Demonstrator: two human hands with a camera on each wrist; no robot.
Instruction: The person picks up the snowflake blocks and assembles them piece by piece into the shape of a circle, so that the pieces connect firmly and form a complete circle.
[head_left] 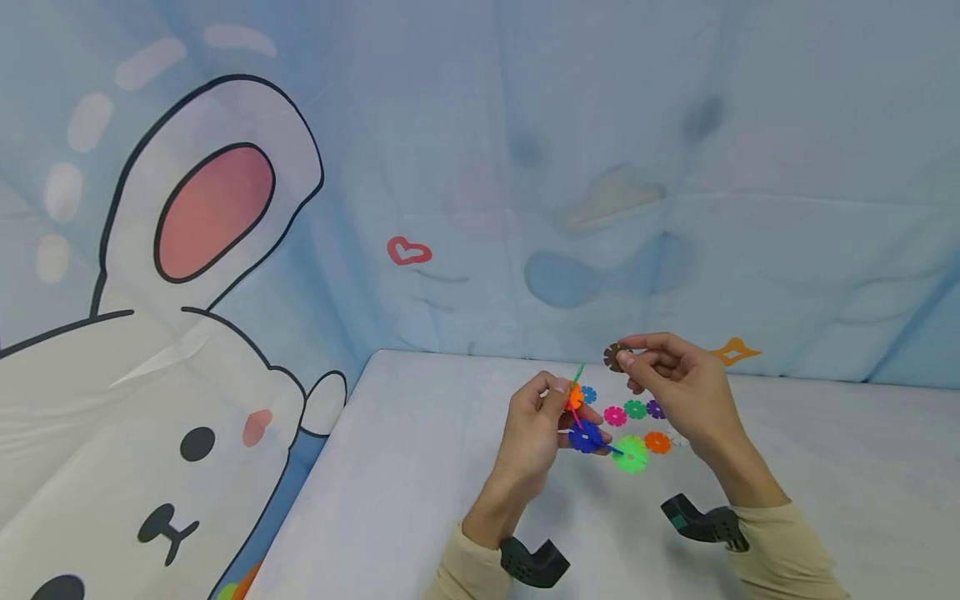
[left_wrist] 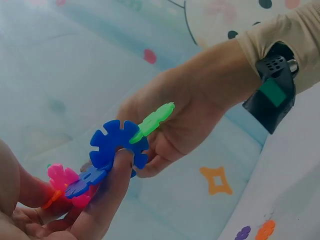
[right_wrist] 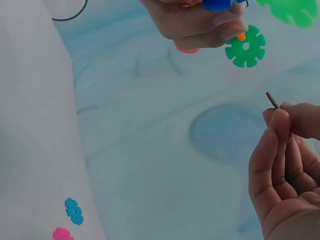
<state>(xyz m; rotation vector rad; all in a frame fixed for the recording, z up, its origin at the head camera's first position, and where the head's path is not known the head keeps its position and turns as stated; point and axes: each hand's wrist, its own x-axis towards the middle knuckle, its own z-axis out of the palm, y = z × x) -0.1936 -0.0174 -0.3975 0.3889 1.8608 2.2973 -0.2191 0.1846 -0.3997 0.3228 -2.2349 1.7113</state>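
Observation:
Notched plastic snowflake discs are joined in a chain, which my left hand [head_left: 528,433] holds between thumb and fingers. Along the chain are a green disc [right_wrist: 245,47], an orange disc [head_left: 575,397], a pink disc [left_wrist: 62,175], two blue ones, one of them a broad blue disc [left_wrist: 112,142], and a light green disc [head_left: 631,455] at the lower end. Up and to the right, my right hand [head_left: 686,392] pinches a single brown disc [head_left: 613,357] by its edge, apart from the chain. The right wrist view shows that brown disc edge-on. Fingers partly cover the chain's middle.
Loose discs lie on the white table [head_left: 420,467] behind and beside the hands: blue [head_left: 588,395], pink [head_left: 615,416], green [head_left: 635,409], purple [head_left: 656,409], orange [head_left: 657,442] and a clear one [head_left: 678,438]. A printed blue curtain [head_left: 465,167] hangs behind the table.

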